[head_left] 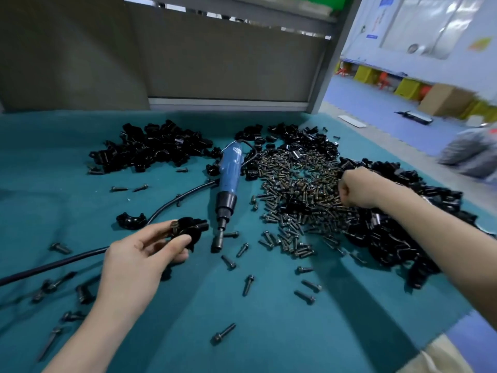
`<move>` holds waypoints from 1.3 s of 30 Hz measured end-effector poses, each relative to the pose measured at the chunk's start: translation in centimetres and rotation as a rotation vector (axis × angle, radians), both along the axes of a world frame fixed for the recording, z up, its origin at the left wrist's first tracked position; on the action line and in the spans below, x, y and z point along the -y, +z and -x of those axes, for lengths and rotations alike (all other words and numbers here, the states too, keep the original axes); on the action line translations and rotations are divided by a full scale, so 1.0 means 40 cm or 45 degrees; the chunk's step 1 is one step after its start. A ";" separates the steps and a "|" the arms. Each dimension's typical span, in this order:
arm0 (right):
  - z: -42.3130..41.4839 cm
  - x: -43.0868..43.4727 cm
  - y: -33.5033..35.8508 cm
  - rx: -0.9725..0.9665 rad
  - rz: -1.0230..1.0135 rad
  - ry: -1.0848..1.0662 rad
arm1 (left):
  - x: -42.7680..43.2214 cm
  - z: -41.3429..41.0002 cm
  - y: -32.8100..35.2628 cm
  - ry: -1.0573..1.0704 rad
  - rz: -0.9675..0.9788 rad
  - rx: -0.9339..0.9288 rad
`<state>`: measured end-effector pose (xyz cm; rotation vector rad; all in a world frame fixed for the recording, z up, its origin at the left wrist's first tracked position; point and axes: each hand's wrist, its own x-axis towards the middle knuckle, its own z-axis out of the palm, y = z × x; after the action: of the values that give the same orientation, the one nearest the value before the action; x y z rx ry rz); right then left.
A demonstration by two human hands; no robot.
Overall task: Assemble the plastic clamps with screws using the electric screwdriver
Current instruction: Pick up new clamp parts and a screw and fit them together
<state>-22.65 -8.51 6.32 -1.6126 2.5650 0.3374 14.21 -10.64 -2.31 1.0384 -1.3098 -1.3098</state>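
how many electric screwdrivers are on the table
1. The blue electric screwdriver lies between the left clamp pile and the screw pile. No other shows, though the piles could hide one.

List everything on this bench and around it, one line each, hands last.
electric screwdriver: one, blue with black collar, lying mid-cloth, bit toward the person
cable: one, black, running left from the screwdriver
screw pile: one heap, dark, right of the screwdriver
loose screws: many, dark, scattered over the near cloth
left clamp pile: one heap, black, back left
right clamp pile: one heap, black, around the screw pile's back and right
clamp half: one, black, alone by the cable
cloth: one, teal, covering the table
cardboard box: one, brown, floor at far right
left hand: holds one black clamp
right hand: fingers curled over the screw pile; contents hidden
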 end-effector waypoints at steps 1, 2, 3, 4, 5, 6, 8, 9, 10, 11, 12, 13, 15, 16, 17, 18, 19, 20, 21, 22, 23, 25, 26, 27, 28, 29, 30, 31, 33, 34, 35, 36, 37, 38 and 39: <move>0.013 -0.008 -0.013 0.001 -0.019 0.005 | -0.001 0.001 -0.001 0.002 0.002 -0.003; 0.022 -0.015 -0.028 0.008 -0.026 0.017 | -0.001 0.001 -0.003 0.003 0.011 0.003; 0.028 -0.019 -0.041 0.015 -0.020 0.034 | -0.001 0.001 -0.005 -0.004 0.017 0.015; 0.034 -0.022 -0.053 0.019 0.000 0.042 | -0.001 -0.001 -0.007 -0.011 0.018 0.021; 0.040 -0.024 -0.062 0.025 0.028 0.040 | -0.001 -0.001 -0.007 -0.015 0.014 0.017; 0.046 -0.025 -0.066 0.043 0.064 0.032 | -0.001 -0.003 -0.007 -0.014 0.010 0.011; 0.058 -0.028 -0.072 0.070 0.152 0.039 | 0.000 -0.005 -0.008 -0.011 0.005 0.009; 0.063 -0.028 -0.075 0.075 0.187 0.053 | -0.001 -0.004 -0.008 -0.010 0.006 0.011; 0.067 -0.027 -0.078 0.080 0.204 0.061 | -0.001 -0.005 -0.007 -0.010 0.008 0.011; 0.068 -0.026 -0.082 0.085 0.204 0.060 | -0.002 -0.003 -0.007 -0.010 0.012 0.011; 0.068 -0.024 -0.085 0.082 0.195 0.058 | -0.002 -0.002 -0.006 -0.008 0.016 0.010; 0.069 -0.020 -0.087 0.077 0.181 0.060 | -0.003 0.000 -0.005 -0.006 0.017 0.004; 0.069 -0.011 -0.089 0.075 0.142 0.066 | -0.001 0.000 -0.006 -0.003 0.012 -0.007; 0.066 -0.008 -0.087 0.074 0.117 0.066 | 0.000 -0.001 -0.006 -0.006 0.007 -0.005; 0.062 -0.008 -0.085 0.074 0.111 0.069 | 0.001 -0.001 -0.006 -0.010 0.001 -0.003; 0.053 -0.008 -0.080 0.075 0.148 0.078 | 0.001 -0.002 -0.005 -0.014 -0.005 -0.004; 0.038 -0.010 -0.073 0.089 0.238 0.086 | 0.001 -0.002 -0.005 -0.018 -0.010 -0.005; 0.014 -0.013 -0.064 0.149 0.373 0.089 | 0.001 -0.002 -0.006 -0.020 -0.014 -0.006; -0.019 -0.017 -0.054 0.287 0.519 0.086 | 0.001 -0.001 -0.006 -0.020 -0.017 -0.005; -0.063 -0.022 -0.041 0.502 0.626 0.086 | 0.001 0.000 -0.006 -0.019 -0.019 -0.002; -0.116 -0.027 -0.027 0.760 0.671 0.102 | 0.000 0.000 -0.006 -0.018 -0.022 0.003; -0.219 -0.030 -0.016 1.155 0.655 0.202 | 0.001 0.001 -0.003 -0.016 -0.027 -0.001; -0.266 -0.027 -0.016 1.269 0.651 0.264 | 0.000 0.000 -0.002 -0.017 -0.034 -0.012; -0.311 -0.020 -0.020 1.366 0.664 0.310 | 0.000 0.000 0.000 -0.018 -0.042 -0.025; -0.352 -0.010 -0.028 1.457 0.688 0.334 | 0.000 -0.001 0.001 -0.021 -0.052 -0.034; -0.387 0.002 -0.039 1.533 0.715 0.350 | 0.000 0.000 0.001 -0.027 -0.060 -0.042; -0.417 0.015 -0.052 1.575 0.739 0.361 | 0.000 0.001 0.001 -0.032 -0.067 -0.054; -0.443 0.028 -0.065 1.593 0.752 0.369 | 0.001 0.003 0.000 -0.034 -0.071 -0.070; -0.474 0.050 -0.089 1.587 0.747 0.388 | 0.003 0.005 -0.003 -0.035 -0.064 -0.078; -0.481 0.056 -0.098 1.573 0.745 0.399 | 0.004 0.005 -0.004 -0.038 -0.059 -0.067; -0.484 0.061 -0.105 1.552 0.746 0.409 | 0.005 0.004 -0.005 -0.041 -0.054 -0.053; -0.481 0.062 -0.110 1.523 0.752 0.420 | 0.006 0.003 -0.007 -0.043 -0.051 -0.039; -0.477 0.063 -0.114 1.488 0.761 0.435 | 0.006 0.003 -0.008 -0.046 -0.049 -0.030; -0.473 0.062 -0.116 1.453 0.774 0.455 | 0.007 0.002 -0.008 -0.050 -0.046 -0.027; -0.470 0.060 -0.117 1.414 0.790 0.482 | 0.007 0.003 -0.008 -0.054 -0.044 -0.030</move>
<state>-3.86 -10.92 1.64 -1.6851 1.5332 -1.1133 14.10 -10.94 -2.64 1.0205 -1.3019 -1.3767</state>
